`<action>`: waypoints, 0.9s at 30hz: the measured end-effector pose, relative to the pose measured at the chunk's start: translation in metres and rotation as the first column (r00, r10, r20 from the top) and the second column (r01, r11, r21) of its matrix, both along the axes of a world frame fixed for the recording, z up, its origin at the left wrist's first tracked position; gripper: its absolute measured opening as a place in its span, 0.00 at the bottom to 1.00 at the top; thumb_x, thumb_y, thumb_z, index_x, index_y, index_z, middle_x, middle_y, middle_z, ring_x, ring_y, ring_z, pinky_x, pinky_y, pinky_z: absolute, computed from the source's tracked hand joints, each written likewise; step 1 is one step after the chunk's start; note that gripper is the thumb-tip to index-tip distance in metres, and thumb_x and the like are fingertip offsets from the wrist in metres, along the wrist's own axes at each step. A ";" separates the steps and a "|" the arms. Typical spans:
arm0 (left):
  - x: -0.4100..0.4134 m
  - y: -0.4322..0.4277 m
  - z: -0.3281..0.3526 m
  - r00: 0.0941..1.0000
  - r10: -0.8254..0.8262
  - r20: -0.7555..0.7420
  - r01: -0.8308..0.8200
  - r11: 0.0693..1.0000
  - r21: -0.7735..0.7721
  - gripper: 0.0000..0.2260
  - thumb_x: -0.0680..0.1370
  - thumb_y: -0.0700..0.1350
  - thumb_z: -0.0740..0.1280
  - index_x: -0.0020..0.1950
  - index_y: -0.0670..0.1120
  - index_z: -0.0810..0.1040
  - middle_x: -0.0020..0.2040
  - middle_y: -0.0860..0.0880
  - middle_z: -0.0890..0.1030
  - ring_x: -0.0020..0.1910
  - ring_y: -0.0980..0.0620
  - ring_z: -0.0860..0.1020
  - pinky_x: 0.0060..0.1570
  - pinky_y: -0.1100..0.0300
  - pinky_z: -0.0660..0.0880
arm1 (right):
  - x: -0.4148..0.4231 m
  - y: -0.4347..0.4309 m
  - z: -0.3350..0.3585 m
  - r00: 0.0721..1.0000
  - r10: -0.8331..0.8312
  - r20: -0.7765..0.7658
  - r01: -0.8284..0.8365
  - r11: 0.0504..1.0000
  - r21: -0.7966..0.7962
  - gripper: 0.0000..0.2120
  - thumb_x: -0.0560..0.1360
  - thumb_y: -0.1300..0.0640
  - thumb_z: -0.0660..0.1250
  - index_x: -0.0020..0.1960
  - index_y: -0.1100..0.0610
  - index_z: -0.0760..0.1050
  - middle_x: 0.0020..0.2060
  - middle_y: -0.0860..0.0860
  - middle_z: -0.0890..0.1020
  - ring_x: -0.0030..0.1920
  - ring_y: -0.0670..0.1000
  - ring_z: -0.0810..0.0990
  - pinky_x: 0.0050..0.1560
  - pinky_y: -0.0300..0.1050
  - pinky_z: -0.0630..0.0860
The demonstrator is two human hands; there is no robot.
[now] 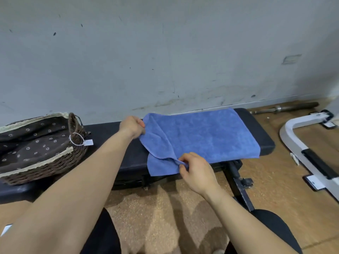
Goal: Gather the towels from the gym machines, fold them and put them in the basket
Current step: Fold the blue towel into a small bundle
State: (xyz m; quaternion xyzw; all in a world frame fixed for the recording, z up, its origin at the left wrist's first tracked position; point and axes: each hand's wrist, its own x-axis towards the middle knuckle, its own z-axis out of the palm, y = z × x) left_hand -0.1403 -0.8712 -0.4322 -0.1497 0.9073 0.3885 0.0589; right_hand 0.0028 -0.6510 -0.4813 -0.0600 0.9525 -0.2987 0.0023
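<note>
A blue towel [205, 136] lies spread over the right part of a black padded bench [256, 129], its left end lifted and folded toward the right. My left hand [132, 126] grips the towel's far left corner. My right hand [197, 170] pinches the near left corner at the bench's front edge, where the towel hangs down a little. A brown wicker basket [47, 167] with a dark flowered lining and a white tag stands on the bench's left part, with no towel visible inside.
A grey wall runs close behind the bench. A white metal machine frame [300, 142] stands on the wooden floor at the right, and a barbell bar [286, 108] lies along the wall. The bench's black leg [238, 182] reaches toward my knees.
</note>
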 end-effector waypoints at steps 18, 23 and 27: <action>-0.118 0.169 0.000 0.849 -0.211 -0.484 0.261 0.965 0.036 0.05 0.77 0.42 0.70 0.49 0.51 0.83 0.43 0.53 0.82 0.42 0.55 0.78 0.48 0.65 0.71 | -0.090 0.147 0.010 0.930 -0.365 0.036 0.358 0.882 -0.308 0.09 0.72 0.51 0.62 0.33 0.51 0.71 0.28 0.47 0.77 0.30 0.46 0.73 0.37 0.53 0.74; -0.158 0.230 -0.010 0.818 -0.307 -0.486 0.339 0.941 -0.024 0.05 0.76 0.43 0.69 0.49 0.51 0.83 0.42 0.53 0.81 0.41 0.54 0.77 0.46 0.63 0.71 | -0.092 0.189 0.003 0.882 -0.450 0.139 0.468 0.871 -0.149 0.08 0.69 0.51 0.58 0.35 0.52 0.71 0.29 0.46 0.76 0.34 0.49 0.76 0.33 0.47 0.68; -0.171 0.273 -0.021 0.817 -0.344 -0.463 0.374 0.927 -0.028 0.05 0.76 0.44 0.70 0.48 0.52 0.83 0.38 0.56 0.79 0.38 0.56 0.76 0.44 0.65 0.72 | -0.078 0.227 -0.007 0.836 -0.526 0.157 0.535 0.844 -0.019 0.05 0.69 0.54 0.59 0.37 0.53 0.70 0.28 0.47 0.76 0.34 0.51 0.76 0.32 0.44 0.64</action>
